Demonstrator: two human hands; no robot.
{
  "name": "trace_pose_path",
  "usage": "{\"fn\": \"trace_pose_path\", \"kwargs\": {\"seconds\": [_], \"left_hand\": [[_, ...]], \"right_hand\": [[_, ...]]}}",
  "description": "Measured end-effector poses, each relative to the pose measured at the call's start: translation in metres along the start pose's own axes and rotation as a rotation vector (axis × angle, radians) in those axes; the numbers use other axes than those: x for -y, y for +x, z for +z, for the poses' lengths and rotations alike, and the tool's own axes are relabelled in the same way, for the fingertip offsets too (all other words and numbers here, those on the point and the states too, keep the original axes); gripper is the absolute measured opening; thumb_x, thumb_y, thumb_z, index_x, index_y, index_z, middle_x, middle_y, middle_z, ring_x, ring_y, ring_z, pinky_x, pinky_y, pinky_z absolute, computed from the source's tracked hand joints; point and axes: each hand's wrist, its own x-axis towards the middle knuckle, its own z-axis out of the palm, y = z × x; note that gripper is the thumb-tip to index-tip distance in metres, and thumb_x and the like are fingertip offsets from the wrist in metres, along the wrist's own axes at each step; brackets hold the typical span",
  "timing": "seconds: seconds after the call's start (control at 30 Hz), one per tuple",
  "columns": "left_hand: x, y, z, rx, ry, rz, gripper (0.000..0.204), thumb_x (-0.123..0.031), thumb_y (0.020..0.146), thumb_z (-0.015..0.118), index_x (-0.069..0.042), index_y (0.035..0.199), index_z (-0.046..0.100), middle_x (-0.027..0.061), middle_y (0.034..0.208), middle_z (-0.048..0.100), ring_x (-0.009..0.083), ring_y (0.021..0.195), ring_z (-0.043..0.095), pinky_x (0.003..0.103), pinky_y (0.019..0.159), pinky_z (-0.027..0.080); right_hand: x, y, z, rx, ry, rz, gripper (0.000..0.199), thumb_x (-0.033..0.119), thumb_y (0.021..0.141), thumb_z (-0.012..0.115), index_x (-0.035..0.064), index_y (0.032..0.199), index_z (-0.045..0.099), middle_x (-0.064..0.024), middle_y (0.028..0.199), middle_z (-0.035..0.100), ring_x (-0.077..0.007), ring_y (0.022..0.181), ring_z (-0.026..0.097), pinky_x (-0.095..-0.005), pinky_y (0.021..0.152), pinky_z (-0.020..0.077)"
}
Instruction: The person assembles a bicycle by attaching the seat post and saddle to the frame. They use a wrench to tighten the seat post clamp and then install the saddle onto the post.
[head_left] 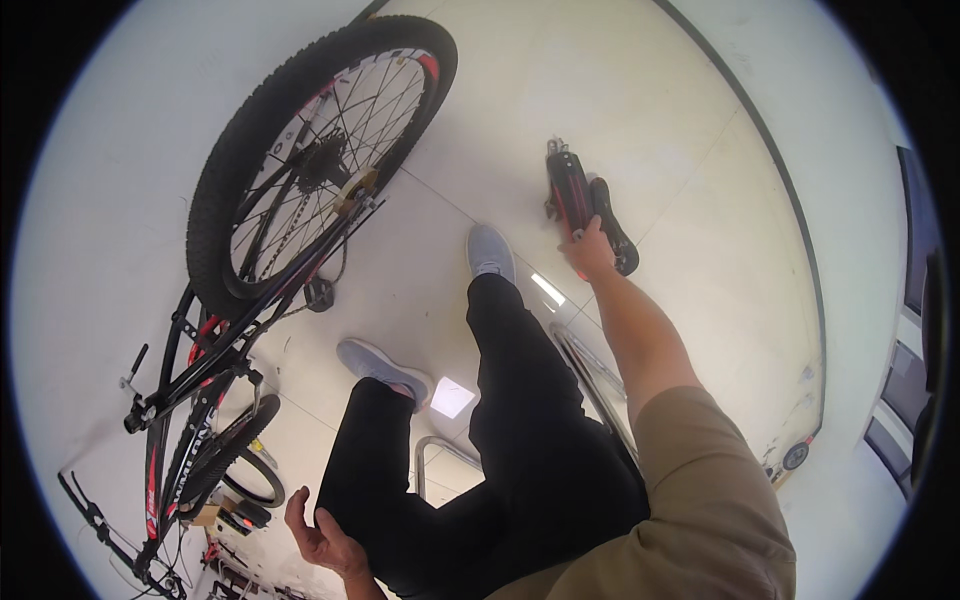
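My right arm reaches out over the floor, and my right hand (592,250) is closed round the near end of a long red-and-black object (570,190). A bare metal piece sticks out at that object's far end; its exact kind is unclear. Close along its right side lies a slim black rounded piece (610,215), and whether the two are joined cannot be made out. Low in the view, beside my left knee, my left hand (325,535) is empty, its fingers apart.
On the left a black-and-red bicycle (190,370) stands upside down, its rear wheel (222,170) raised. Another wheel (262,480) and small parts lie lower left. Metal seat tubes (600,385) flank my legs. My shoes (490,250) rest on the tiled floor. A small wheel (796,456) stands far right.
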Motion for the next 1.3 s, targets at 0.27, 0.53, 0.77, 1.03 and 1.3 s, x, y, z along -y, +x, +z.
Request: {"fn": "trace_pose_path", "kwargs": {"seconds": [0.27,0.53,0.77,1.03,1.3], "left_hand": [[-0.003,0.006,0.000,0.007,-0.055,-0.006,0.032,-0.007,0.092,0.053,0.009,0.119,0.060,0.0187,0.117,0.063,0.0305,0.111,0.057,0.042,0.101,0.042],[-0.004,0.000,0.008,-0.037,-0.234,-0.016,0.029,0.002,0.090,0.055,0.007,0.117,0.062,0.0164,0.116,0.064,0.0270,0.109,0.059,0.037,0.098,0.045],[0.012,-0.002,0.023,-0.156,-0.260,0.037,0.023,0.000,0.089,0.064,0.000,0.112,0.068,0.0138,0.103,0.070,0.0235,0.094,0.068,0.033,0.088,0.053],[-0.001,-0.017,0.040,-0.006,-0.930,-0.116,0.042,-0.004,0.097,0.062,0.002,0.138,0.054,0.0134,0.127,0.067,0.0172,0.111,0.065,0.030,0.092,0.053],[-0.043,-0.047,0.012,-0.226,-1.292,-0.199,0.047,-0.001,0.096,0.065,0.006,0.140,0.051,0.0139,0.124,0.067,0.0153,0.113,0.063,0.028,0.097,0.050]], "right_hand": [[-0.009,0.022,0.015,-0.142,-0.049,0.129,0.066,0.038,0.084,0.070,0.0024,0.131,0.042,-0.0249,0.119,0.065,-0.0401,0.111,0.065,-0.0480,0.093,0.0522],[-0.026,-0.052,-0.060,-0.113,-0.166,-0.176,0.073,0.023,0.076,0.071,0.0110,0.141,0.041,-0.0210,0.125,0.060,-0.0409,0.107,0.065,-0.0481,0.092,0.0525],[0.025,-0.192,-0.180,-0.224,-0.355,-0.787,0.075,0.014,0.076,0.071,0.0158,0.145,0.043,-0.0152,0.125,0.058,-0.0355,0.100,0.067,-0.0477,0.082,0.0538],[0.099,-0.374,-0.225,-0.245,-0.644,-1.276,0.082,0.012,0.074,0.077,0.0171,0.147,0.040,-0.0116,0.121,0.057,-0.0313,0.097,0.066,-0.0431,0.078,0.0556],[0.086,-0.461,-0.205,-0.240,-0.668,-1.468,0.086,0.013,0.072,0.080,0.0172,0.148,0.039,-0.0115,0.124,0.057,-0.0327,0.096,0.067,-0.0458,0.076,0.0555]]}}
